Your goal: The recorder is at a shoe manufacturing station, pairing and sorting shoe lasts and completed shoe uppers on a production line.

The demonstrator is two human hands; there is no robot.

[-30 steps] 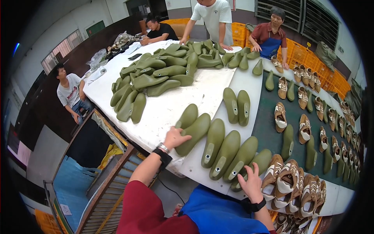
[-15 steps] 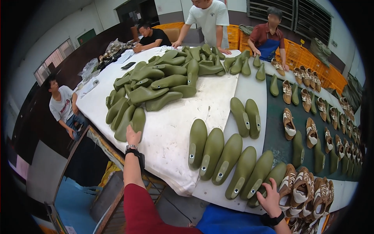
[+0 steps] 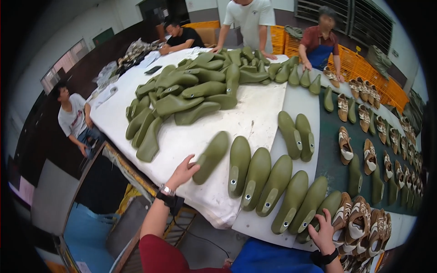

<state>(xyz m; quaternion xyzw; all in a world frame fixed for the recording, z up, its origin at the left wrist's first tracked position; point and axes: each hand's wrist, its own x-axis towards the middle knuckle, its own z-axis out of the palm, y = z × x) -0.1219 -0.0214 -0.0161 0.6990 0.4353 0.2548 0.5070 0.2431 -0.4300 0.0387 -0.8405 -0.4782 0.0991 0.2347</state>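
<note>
My left hand [image 3: 184, 171] grips a green shoe last [image 3: 212, 157] by its lower end. The last is tilted just above the white cloth, left of a row of similar lasts [image 3: 257, 179] lying side by side. At the near right, my right hand [image 3: 324, 231] rests against the outermost last [image 3: 329, 204] of that row. Its fingers are curved but apart, touching the last without visibly closing around it. Beyond my left hand lies a big heap of green lasts [image 3: 200, 88]. One last [image 3: 149, 143] lies at the heap's near edge.
Brown-and-white shoes [image 3: 357, 220] stand bunched beside my right hand. Further shoes and lasts line the dark green surface [image 3: 330, 154] on the right. Two lasts [image 3: 298, 136] lie beyond the near row. Several people are around the table, with orange crates [image 3: 353, 63] behind.
My left hand has moved right and toward me from the heap, carrying a shoe last. My right hand stays at the outermost last. The whole view has shifted slightly.
</note>
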